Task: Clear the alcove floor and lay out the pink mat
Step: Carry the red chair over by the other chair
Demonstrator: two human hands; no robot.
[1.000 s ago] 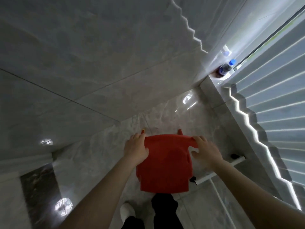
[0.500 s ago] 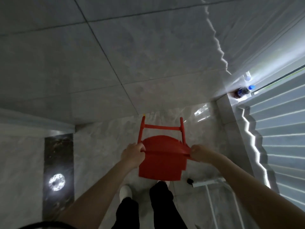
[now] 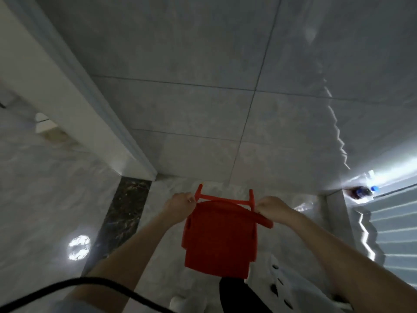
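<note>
Nearest the viewer, a black cable (image 3: 94,281) curves across the lower left, and one dark trouser leg (image 3: 237,294) and a pale shoe (image 3: 180,301) show below the arms. One red stool (image 3: 217,236) hangs between the two forearms, lifted off the glossy floor (image 3: 56,199) and tipped so its seat faces the viewer. The left hand (image 3: 179,203) curls its fingers round the stool's far left edge; the right hand (image 3: 272,205) curls round the far right edge, with one leg (image 3: 265,221) poking out just under that palm. Beyond the fingertips, two more legs (image 3: 199,192) joined by one crossbar (image 3: 225,198) point away toward the tiled wall (image 3: 203,109).

To carry it out well, it seems wise to keep both grips even, hold the stool level and close to the body, and watch that the legs clear the wall and the white frame (image 3: 293,288) low on the right.

Far right of the right hand, one dark bottle (image 3: 361,192) with a blue cap lies on a ledge by the blind (image 3: 397,222). Far left of the left hand, one dark floor strip (image 3: 121,220) and one white door frame (image 3: 67,98). No pink mat is in view.
</note>
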